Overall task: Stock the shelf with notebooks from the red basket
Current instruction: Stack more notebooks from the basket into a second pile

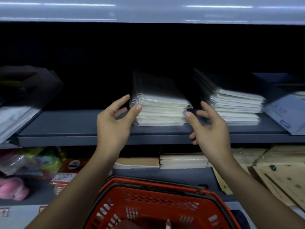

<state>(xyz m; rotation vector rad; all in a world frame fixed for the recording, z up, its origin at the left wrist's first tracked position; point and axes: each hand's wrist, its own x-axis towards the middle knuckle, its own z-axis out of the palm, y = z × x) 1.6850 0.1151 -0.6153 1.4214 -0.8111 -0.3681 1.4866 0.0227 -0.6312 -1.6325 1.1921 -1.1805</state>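
A stack of spiral notebooks [162,106] in clear wrap, dark covers on top, stands on the grey shelf [74,129]. My left hand [115,119] is at the stack's left front corner, thumb touching the spiral edge, fingers spread and relaxed. My right hand [209,126] hovers at the stack's right front corner, thumb near the edge, fingers loose, holding nothing. A second stack of notebooks [236,104] stands to the right on the same shelf. The red basket [158,207] sits below, between my forearms; its contents are mostly out of frame.
Blue-white folders [287,113] lean at the shelf's right end, pale plastic sleeves [14,119] at the left. The lower shelf holds brown-covered pads [181,161], cardboard sheets [277,172], and colourful packaged items [33,162]. A pale shelf board overhangs above.
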